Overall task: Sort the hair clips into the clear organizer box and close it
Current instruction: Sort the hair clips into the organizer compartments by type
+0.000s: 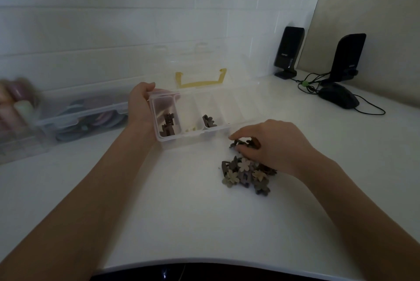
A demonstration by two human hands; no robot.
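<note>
The clear organizer box stands open on the white table, its lid with a yellow handle raised at the back. My left hand grips the box's left end. Dark brown clips lie in the leftmost compartment, something pale in the second, and a grey-brown flower clip in the third. A pile of flower-shaped hair clips in beige, brown and grey lies in front of the box at the right. My right hand rests over the pile's far side, fingers curled round dark clips.
A second clear case with round colourful items sits at the left, beside blurred bottles. Two black speakers, a black mouse and cables lie at the back right. The table's front edge curves near me.
</note>
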